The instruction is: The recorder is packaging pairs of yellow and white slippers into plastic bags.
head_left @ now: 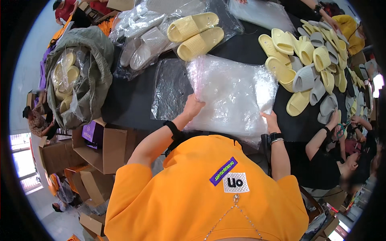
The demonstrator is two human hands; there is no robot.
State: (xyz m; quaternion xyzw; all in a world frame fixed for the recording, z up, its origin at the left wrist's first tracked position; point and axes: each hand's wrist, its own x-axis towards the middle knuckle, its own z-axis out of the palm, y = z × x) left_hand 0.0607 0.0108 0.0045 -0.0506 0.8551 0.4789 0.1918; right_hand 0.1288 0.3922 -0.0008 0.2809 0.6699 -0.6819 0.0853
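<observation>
A thick stack of clear plastic bags [231, 94] lies on the black table right in front of me. My left hand [194, 106] is closed on its left edge, beside a pinkish strip. The lower right corner is pinched by my right hand [271, 120]; those fingertips are partly hidden. A single clear bag [171, 88] spreads flat to the left of the stack. Beyond the stack, a pair of yellow slides [197, 34] rests on bagged grey slides [150, 44].
Loose yellow and grey slides [311, 60] form a heap at the right. A grey-green sack [96, 52] holds bagged yellow slides at the left, above open cardboard boxes [114, 150]. More clear bags [261, 14] lie at the far side. Co-workers are at the right, one near a grey slide [327, 106].
</observation>
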